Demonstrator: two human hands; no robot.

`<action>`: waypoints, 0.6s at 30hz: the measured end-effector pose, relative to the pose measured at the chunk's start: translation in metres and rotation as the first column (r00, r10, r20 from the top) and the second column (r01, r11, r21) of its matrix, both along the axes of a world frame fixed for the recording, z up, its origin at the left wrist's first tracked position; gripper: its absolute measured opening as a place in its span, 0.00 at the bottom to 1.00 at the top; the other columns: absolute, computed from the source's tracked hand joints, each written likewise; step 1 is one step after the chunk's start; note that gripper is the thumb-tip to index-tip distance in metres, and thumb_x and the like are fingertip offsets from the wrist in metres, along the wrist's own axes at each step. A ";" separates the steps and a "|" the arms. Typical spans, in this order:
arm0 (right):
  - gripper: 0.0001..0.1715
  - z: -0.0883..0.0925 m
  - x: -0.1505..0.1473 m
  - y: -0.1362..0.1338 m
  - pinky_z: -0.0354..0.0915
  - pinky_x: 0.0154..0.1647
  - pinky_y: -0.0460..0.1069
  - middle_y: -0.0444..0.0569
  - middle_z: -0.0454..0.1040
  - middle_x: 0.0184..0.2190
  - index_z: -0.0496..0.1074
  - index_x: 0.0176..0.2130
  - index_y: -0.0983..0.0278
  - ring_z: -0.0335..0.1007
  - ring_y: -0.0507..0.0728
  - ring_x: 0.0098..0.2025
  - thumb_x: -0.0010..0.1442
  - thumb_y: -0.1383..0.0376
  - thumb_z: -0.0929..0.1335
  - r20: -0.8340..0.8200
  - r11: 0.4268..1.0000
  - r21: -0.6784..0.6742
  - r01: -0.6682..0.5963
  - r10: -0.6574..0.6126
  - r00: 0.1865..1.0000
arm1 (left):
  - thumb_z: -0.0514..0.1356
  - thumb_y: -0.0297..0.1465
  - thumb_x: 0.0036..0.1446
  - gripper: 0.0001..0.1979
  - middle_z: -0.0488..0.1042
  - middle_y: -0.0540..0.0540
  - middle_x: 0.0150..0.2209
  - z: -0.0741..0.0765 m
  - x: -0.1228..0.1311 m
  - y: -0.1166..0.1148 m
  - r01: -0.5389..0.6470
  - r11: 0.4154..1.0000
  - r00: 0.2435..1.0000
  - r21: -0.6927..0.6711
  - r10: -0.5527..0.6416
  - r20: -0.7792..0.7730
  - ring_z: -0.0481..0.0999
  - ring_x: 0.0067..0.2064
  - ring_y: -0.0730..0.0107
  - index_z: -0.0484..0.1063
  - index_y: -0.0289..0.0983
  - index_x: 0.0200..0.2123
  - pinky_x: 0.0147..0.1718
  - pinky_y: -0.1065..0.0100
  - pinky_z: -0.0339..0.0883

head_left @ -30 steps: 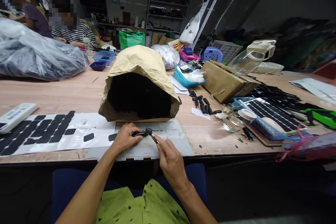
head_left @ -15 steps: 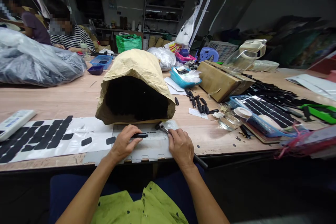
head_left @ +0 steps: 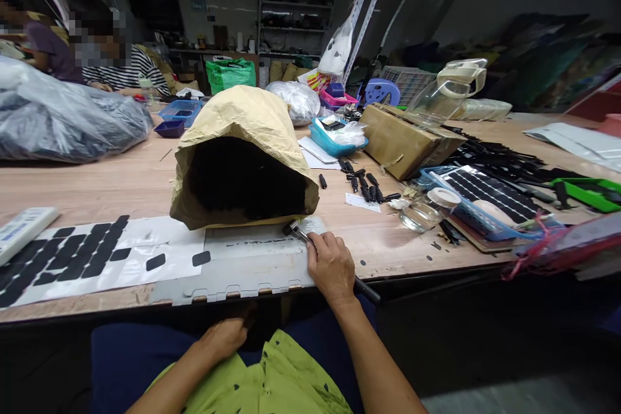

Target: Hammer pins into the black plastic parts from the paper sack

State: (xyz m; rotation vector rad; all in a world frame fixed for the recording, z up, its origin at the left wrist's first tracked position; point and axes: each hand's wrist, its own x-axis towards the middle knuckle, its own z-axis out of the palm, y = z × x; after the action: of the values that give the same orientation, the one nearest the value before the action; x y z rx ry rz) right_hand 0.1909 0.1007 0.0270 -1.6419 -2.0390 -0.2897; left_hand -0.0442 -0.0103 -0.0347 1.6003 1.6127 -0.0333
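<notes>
My right hand (head_left: 332, 265) is closed around a hammer (head_left: 367, 290). The hammer's metal head lies at the front of a large open paper sack (head_left: 252, 110), and its dark handle sticks out past my wrist over the table edge. Below the table edge, near my lap, is my left hand (head_left: 227, 337). Its fingers run into shadow, so I cannot see whether they hold anything. Under my right hand a grey board (head_left: 233, 281) lies flat along the front edge. The sack's mouth faces me and its inside is dark.
On the left, a white sheet (head_left: 145, 233) carries black rounded pieces beside a white device (head_left: 29, 233). Small black parts (head_left: 361, 184) lie right of the sack, near a cardboard box (head_left: 395, 142) and a glass jar (head_left: 417, 217). Two people sit at the far left.
My left hand has drawn back from the board to below the table edge, and the black cylindrical piece it held is out of sight. My right hand still grips the hammer.
</notes>
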 end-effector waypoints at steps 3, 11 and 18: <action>0.11 0.000 0.000 0.000 0.54 0.40 0.50 0.49 0.70 0.35 0.74 0.45 0.61 0.59 0.57 0.39 0.63 0.65 0.64 -0.001 1.000 0.000 -0.004 0.004 1.000 | 0.56 0.31 0.56 0.33 0.62 0.46 0.66 -0.010 0.005 0.003 -0.008 0.999 0.999 0.037 0.009 -0.031 0.54 0.68 0.51 0.58 0.47 0.66 0.66 0.53 0.47; 0.12 0.001 0.000 -0.001 0.54 0.40 0.50 0.49 0.70 0.35 0.74 0.45 0.60 0.60 0.58 0.40 0.63 0.65 0.64 -0.003 1.000 0.005 -0.013 0.013 1.000 | 0.62 0.34 0.50 0.18 0.80 0.45 0.42 0.080 0.020 0.009 0.269 0.956 0.932 0.120 -0.289 0.218 0.78 0.43 0.56 0.77 0.43 0.47 0.44 0.62 0.70; 0.11 0.002 -0.001 -0.001 0.53 0.39 0.50 0.49 0.70 0.35 0.73 0.45 0.61 0.60 0.57 0.40 0.63 0.65 0.64 0.004 1.000 -0.006 -0.002 0.002 1.000 | 0.52 0.39 0.62 0.18 0.78 0.38 0.35 0.156 -0.030 0.111 -0.403 0.746 0.867 0.531 0.497 -0.041 0.78 0.37 0.54 0.76 0.33 0.40 0.35 0.60 0.69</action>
State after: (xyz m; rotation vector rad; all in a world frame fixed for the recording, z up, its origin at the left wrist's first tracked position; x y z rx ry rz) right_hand 0.1901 0.1001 0.0286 -1.6447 -2.0464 -0.2870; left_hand -0.0739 0.1012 0.1208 1.5559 2.2581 0.5696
